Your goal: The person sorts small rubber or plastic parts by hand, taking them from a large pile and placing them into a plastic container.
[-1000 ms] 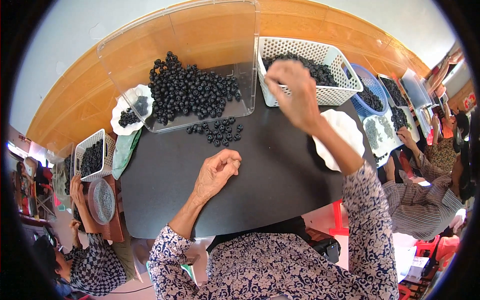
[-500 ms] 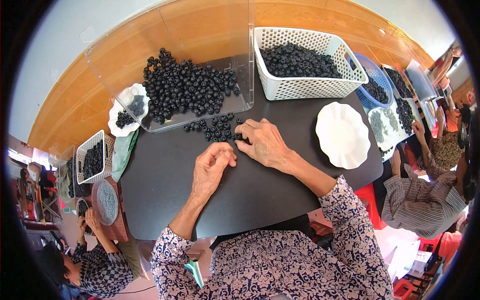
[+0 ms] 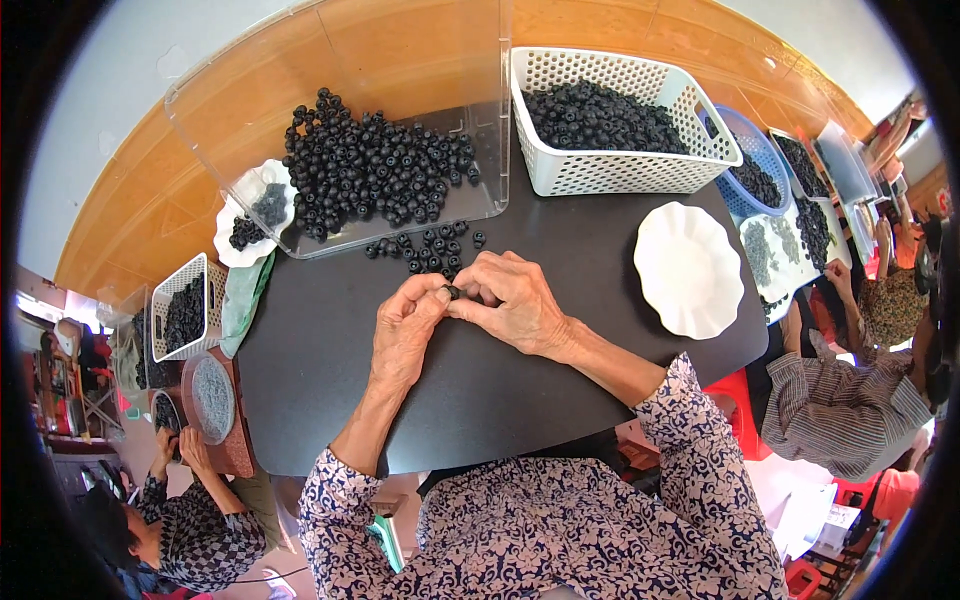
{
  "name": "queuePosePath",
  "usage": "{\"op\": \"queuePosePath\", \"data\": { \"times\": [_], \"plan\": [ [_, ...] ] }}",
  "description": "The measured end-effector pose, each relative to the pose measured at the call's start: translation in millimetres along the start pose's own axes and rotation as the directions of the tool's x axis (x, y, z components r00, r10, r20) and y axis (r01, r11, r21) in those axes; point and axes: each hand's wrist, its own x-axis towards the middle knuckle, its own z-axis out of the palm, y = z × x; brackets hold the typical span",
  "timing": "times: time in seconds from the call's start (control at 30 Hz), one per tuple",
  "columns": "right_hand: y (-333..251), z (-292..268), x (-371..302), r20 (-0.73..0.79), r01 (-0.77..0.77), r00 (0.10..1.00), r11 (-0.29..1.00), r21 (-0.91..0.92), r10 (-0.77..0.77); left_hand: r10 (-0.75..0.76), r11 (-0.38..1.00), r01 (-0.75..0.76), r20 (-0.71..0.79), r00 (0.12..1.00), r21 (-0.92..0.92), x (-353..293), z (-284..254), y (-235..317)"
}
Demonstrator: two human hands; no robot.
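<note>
At the middle of the table my two hands meet with the fingertips together. A small black round part with a hole (image 3: 452, 292), bead-like in shape, sits between them. My right hand (image 3: 515, 303) is closed on this part with thumb and fingers. My left hand (image 3: 408, 335) is pinched against it; whatever its fingertips hold is too small to make out. Just beyond my hands lies a loose group of the same black parts (image 3: 430, 245). They lie before a clear plastic bin (image 3: 480, 207), tipped on its side, with a heap of such parts (image 3: 375, 165) inside.
A white perforated basket (image 3: 630, 172) of small black pieces stands at the back right. A white scalloped dish (image 3: 690, 270) is at right, another dish (image 3: 232, 240) with small pieces at left. Beside me are a blue basket (image 3: 742, 200), a smaller white basket (image 3: 215, 300) and other people.
My right hand has taken a black part from the loose group and drawn it back toward me. My left hand has come up to meet it, and the fingertips now touch.
</note>
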Motion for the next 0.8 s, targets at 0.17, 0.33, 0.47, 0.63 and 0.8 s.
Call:
{"op": "queuePosePath", "data": {
  "times": [0.17, 0.33, 0.47, 0.63, 0.8],
  "plan": [
    [-11, -1, 5, 0.027, -0.047, 0.999, 0.981, 0.187, 0.042, -0.019, 0.998, 0.019, -0.003, 1.0, 0.068, 0, -8, -2],
    [-3, 1, 3, 0.057, 0.089, 0.993, 0.978, 0.188, -0.101, -0.027, 0.98, 0.019, 0.038, 0.999, 0.199, 2, -8, -1],
    [-1, 2, 1, 0.021, 0.064, 0.997, 0.978, 0.196, -0.069, -0.022, 0.992, 0.019, 0.019, 1.0, 0.122, 0, 1, 4],
    [0, -2, 4, -0.075, -0.026, 0.996, 0.974, 0.224, 0.044, 0.044, 0.974, -0.057, 0.064, 0.997, 0.218, -3, 4, 5],
    [17, -18, 6, -0.046, -0.274, 0.951, 0.901, 0.337, 0.306, 0.062, 0.827, -0.037, -0.026, 0.998, 0.561, -6, 19, 14]
  ]
}}
